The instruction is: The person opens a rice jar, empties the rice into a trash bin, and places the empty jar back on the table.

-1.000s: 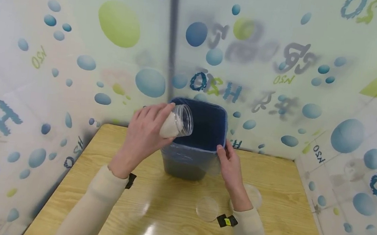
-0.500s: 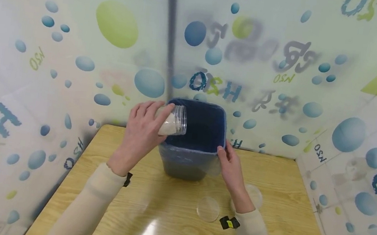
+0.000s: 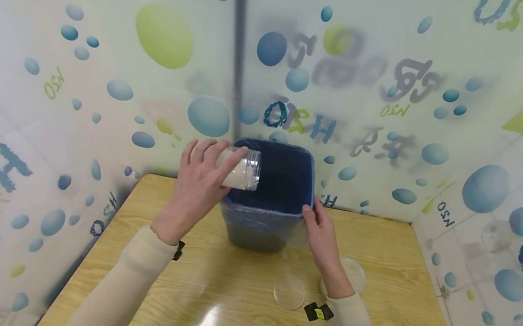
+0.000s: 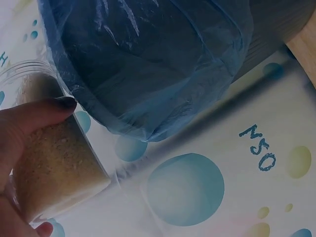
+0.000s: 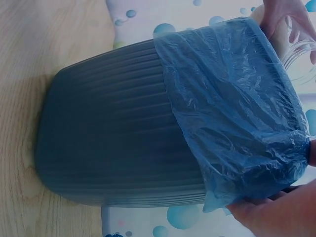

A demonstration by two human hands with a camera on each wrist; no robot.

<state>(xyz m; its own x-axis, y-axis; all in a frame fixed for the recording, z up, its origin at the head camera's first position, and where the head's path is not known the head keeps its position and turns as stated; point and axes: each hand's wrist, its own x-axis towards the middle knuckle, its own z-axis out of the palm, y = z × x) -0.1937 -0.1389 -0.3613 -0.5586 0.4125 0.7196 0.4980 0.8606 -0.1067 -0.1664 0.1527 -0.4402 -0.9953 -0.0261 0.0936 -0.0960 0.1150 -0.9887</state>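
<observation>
Grainy tan contents are shown inside the transparent cylindrical jar (image 3: pixel 247 172) by the left wrist view; a clear round disc (image 3: pixel 289 292) on the wood-grained table (image 3: pixel 249 324), only by the head view. The jar is gripped by the left hand (image 3: pixel 199 183), the blue bag-lined bin (image 3: pixel 256 234) pinched at its rim by the right hand (image 3: pixel 321 237); the jar's long axis is nearly level, mouth pointed rightward over the bin.

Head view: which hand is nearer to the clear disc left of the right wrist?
Right. The right hand holds the bin at its near right corner, beyond the clear disc; the left hand holds the jar at the bin's left side, farther away.
</observation>
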